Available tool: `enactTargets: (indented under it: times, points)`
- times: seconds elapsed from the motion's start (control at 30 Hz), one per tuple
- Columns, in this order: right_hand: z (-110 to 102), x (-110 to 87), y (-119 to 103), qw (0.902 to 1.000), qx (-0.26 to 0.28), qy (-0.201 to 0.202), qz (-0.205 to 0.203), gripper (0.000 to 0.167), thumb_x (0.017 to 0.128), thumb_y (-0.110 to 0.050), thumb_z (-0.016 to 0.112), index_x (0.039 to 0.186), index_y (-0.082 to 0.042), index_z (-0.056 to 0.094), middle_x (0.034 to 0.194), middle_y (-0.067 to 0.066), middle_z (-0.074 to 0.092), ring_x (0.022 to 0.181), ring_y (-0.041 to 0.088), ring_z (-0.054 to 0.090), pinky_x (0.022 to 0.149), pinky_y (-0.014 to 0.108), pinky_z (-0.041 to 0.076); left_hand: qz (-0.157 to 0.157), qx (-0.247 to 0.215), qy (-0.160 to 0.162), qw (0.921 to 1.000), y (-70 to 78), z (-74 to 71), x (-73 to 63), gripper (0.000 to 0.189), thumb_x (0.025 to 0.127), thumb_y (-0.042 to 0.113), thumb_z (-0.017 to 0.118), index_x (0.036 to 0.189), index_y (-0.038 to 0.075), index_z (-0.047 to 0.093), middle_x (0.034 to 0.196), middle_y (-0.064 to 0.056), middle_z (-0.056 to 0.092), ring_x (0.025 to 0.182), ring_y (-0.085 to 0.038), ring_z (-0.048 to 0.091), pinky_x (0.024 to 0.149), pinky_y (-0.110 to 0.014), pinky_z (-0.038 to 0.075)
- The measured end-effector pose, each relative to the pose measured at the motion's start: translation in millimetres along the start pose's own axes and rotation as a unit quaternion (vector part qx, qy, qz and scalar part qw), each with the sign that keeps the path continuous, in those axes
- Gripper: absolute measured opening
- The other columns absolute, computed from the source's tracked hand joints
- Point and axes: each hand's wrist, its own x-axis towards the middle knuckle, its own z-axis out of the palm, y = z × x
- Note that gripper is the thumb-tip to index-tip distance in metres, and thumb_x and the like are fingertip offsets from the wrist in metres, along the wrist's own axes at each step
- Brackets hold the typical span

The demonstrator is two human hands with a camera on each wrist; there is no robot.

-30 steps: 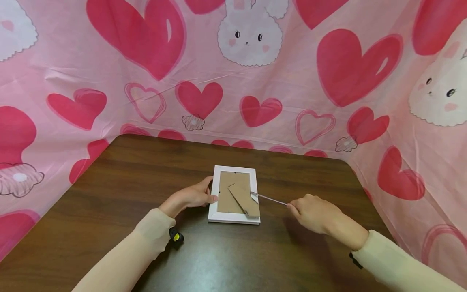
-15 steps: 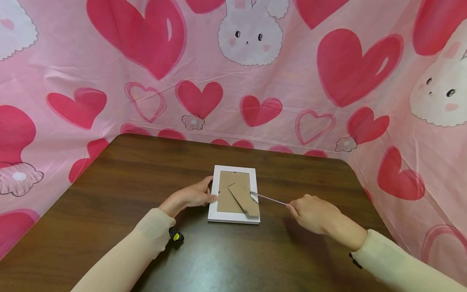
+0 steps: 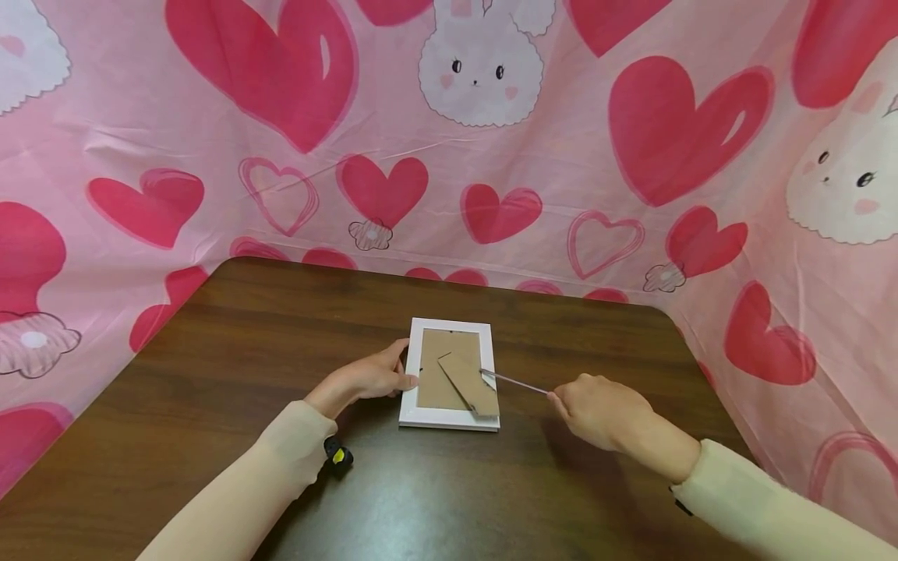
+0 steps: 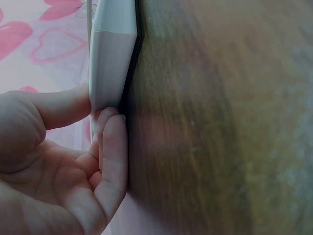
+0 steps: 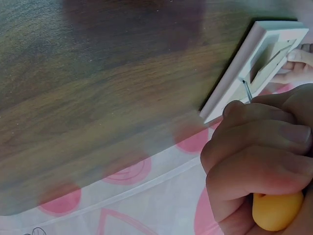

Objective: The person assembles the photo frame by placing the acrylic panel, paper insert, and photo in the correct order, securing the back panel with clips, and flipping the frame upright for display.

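Observation:
A white picture frame (image 3: pixel 449 418) lies face down on the table, its brown backing board (image 3: pixel 436 386) showing. The board's cardboard stand flap (image 3: pixel 471 378) slants to the lower right. My left hand (image 3: pixel 372 375) grips the frame's left edge, thumb on top; in the left wrist view its fingers (image 4: pixel 115 152) press the white side. My right hand (image 3: pixel 606 413) holds a screwdriver (image 3: pixel 519 382) with a thin metal shaft. Its yellow handle end (image 5: pixel 277 211) pokes out of the curled fingers in the right wrist view. The shaft's tip meets the backing's right edge, by a small dark tab.
The dark wooden table (image 3: pixel 281 327) extends around the frame on all sides. Behind it and at both sides hangs a pink cloth (image 3: pixel 435 171) with hearts and rabbits. A small black device with a yellow spot (image 3: pixel 339 456) sits at the left wrist.
My right hand and the screwdriver have shifted very slightly to the left. The left hand and the frame stay practically where they were.

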Motion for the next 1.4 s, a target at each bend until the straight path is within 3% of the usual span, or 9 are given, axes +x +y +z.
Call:
enactTargets:
  times: [0.3, 0.53, 0.7, 0.97, 1.27, 1.4]
  points:
    - [2, -2.5, -2, 0.9999, -0.013, 0.001, 0.003, 0.032, 0.11, -0.027, 0.055, 0.082, -0.02, 0.069, 0.061, -0.006, 0.05, 0.06, 0.013, 0.055, 0.056, 0.04, 0.048, -0.003, -0.005, -0.003, 1.0, -2.1, 4.1, 3.5, 0.083, 0.104, 0.013, 0.07, 0.165, 0.0, 0.016, 0.098, -0.014, 0.054, 0.092, -0.023, 0.053, 0.084, -0.038, 0.053]
    - [5, -3.2, -8, 0.9969, -0.06, 0.048, -0.018, 0.03, 0.107, -0.024, 0.06, 0.079, -0.016, 0.067, 0.065, -0.002, 0.061, 0.064, 0.025, 0.07, 0.052, 0.045, 0.055, -0.006, 0.0, 0.002, 1.0, -1.0, 2.2, 0.8, 0.083, 0.104, 0.012, 0.069, 0.165, -0.001, 0.015, 0.096, -0.013, 0.054, 0.091, -0.023, 0.053, 0.083, -0.037, 0.052]
    - [3, -3.4, -14, 0.9899, -0.112, 0.079, -0.036, 0.027, 0.102, -0.017, 0.067, 0.076, -0.012, 0.065, 0.065, 0.004, 0.063, 0.059, 0.026, 0.068, 0.048, 0.045, 0.056, -0.003, -0.001, 0.0, 1.0, -1.2, 0.7, 1.4, 0.083, 0.104, 0.012, 0.069, 0.165, -0.002, 0.014, 0.097, -0.014, 0.054, 0.092, -0.023, 0.054, 0.087, -0.041, 0.055]
    - [-8, -0.6, -22, 0.9883, -0.143, 0.039, -0.033, 0.027, 0.093, 0.001, 0.068, 0.069, -0.011, 0.063, 0.059, 0.002, 0.06, 0.05, 0.016, 0.058, 0.041, 0.045, 0.054, -0.008, 0.001, 0.001, 1.0, -1.9, 1.2, 3.0, 0.085, 0.104, 0.013, 0.07, 0.165, -0.002, 0.014, 0.1, -0.015, 0.054, 0.096, -0.024, 0.055, 0.095, -0.047, 0.056]
    - [-17, 1.6, -31, 0.9882, -0.152, -0.004, -0.02, 0.03, 0.092, 0.005, 0.065, 0.066, -0.01, 0.063, 0.057, 0.002, 0.06, 0.051, 0.015, 0.056, 0.042, 0.048, 0.055, -0.005, 0.016, 0.007, 0.9998, -0.7, 0.5, 2.1, 0.085, 0.103, 0.014, 0.07, 0.165, -0.004, 0.015, 0.098, -0.014, 0.054, 0.094, -0.024, 0.055, 0.088, -0.041, 0.056]
    - [-16, 3.2, -33, 0.979, -0.202, 0.022, -0.011, 0.033, 0.091, 0.004, 0.066, 0.062, -0.01, 0.062, 0.056, 0.001, 0.057, 0.052, 0.014, 0.053, 0.044, 0.052, 0.055, -0.003, 0.017, 0.008, 0.9998, -0.9, 0.9, 3.6, 0.084, 0.103, 0.014, 0.07, 0.165, -0.004, 0.015, 0.098, -0.014, 0.054, 0.093, -0.023, 0.055, 0.086, -0.04, 0.055]
